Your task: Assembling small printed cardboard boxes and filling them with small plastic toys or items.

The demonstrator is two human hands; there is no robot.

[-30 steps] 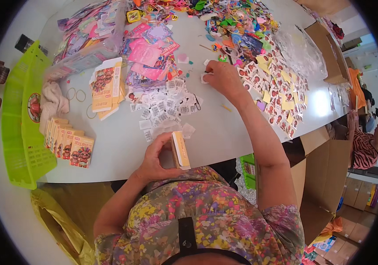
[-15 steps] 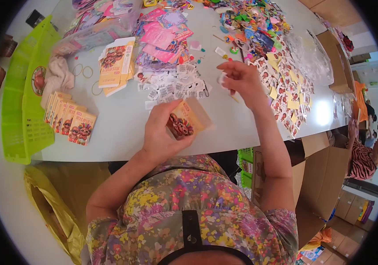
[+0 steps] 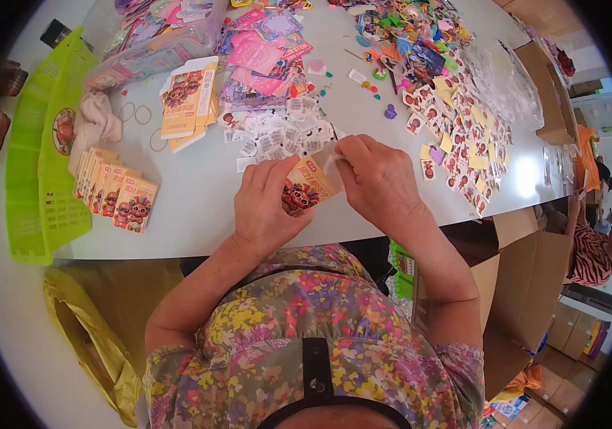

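**Filling a small printed packet at a crowded craft table**

While both hands meet above the near edge of a white table (image 3: 198, 214), the person holds a small orange packet (image 3: 309, 184) printed with a cartoon figure. The left hand (image 3: 266, 207) grasps the packet from below and behind, fingers curled around its lower end. The right hand (image 3: 381, 182) pinches the packet's upper corner, where something pale and thin sits between fingertips and packet; whether it is a sticker, a slip or the flap itself cannot be told. The packet is lifted just clear of the table, directly in front of the person's chest.

Judging by this, the step in hand looks like slipping a small piece into the packet or closing its top. The next move would call for the left hand to keep the packet steady and its mouth open, while the right hand guides the piece in squarely without creasing it.

Just beyond the hands lies a scatter of small white slips (image 3: 284, 136). To the right is a spread of cartoon stickers (image 3: 456, 136). To the left, a neat row of finished packets (image 3: 116, 193) stands near a bright green basket (image 3: 41, 186), with a stack of flat cartons (image 3: 188, 96) farther back and pink cards (image 3: 263, 64) beyond. A yellow bag (image 3: 91, 336) hangs below the table's left end.
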